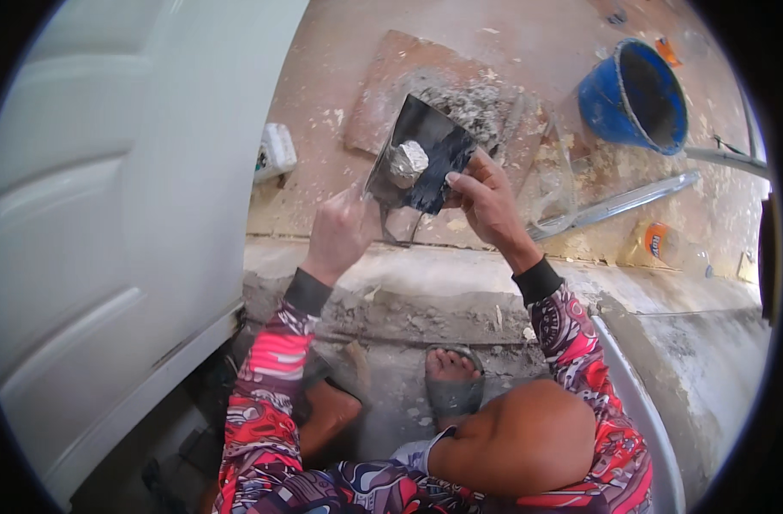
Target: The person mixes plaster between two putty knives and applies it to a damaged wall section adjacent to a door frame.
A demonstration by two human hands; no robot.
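Note:
My right hand [487,204] pinches the right edge of a thin black sheet [439,146], its thumb on top and the fingers behind. The sheet is tilted and slightly bent, with grey smears on its surface. A rounded lump of pale grey paste [408,164] sits on its left part. My left hand [338,230] is closed, a little blurred, close to the sheet's lower left edge; what its fingers grip is hidden. Below the sheet, a thin dark bent piece [400,227] shows between my hands.
Beyond my hands lies a square board [379,94] with crumbly grey mortar [481,107]. A blue bucket [610,98], a metal strip [618,206] and a plastic bottle [657,244] are to the right. A white door [126,214] fills the left side; a rough ledge [391,295] crosses before my feet.

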